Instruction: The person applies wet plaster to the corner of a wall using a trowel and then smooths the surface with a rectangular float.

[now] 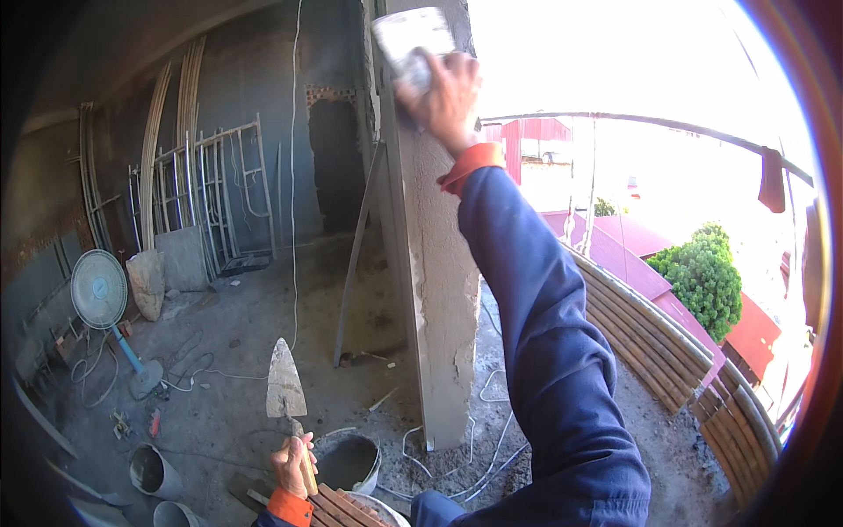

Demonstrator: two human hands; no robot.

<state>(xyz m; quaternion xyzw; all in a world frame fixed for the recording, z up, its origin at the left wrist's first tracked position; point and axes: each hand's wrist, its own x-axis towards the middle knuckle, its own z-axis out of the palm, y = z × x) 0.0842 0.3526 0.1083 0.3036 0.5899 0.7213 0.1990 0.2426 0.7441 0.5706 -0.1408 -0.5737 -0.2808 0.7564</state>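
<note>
My left hand [290,467] is closed round the wooden handle of a pointed trowel [285,386], low in the view. Its grey, mortar-smeared blade points up and away from me. High up, my right arm is stretched out, and my right hand [446,97] grips a pale rectangular plastering float [413,37], a little blurred. The float is at the upper part of a grey mortar-coated pillar [439,263]; whether its whole face touches cannot be seen. A bucket [347,461] with grey contents stands just beyond my left hand.
Bamboo poles [641,334] lie on the right near the open edge, below a rail [650,123]. A slanted prop [358,255] stands beside the pillar. A standing fan [101,290], buckets [154,470] and a cable [294,176] are on the left. Metal frames [206,189] lean behind.
</note>
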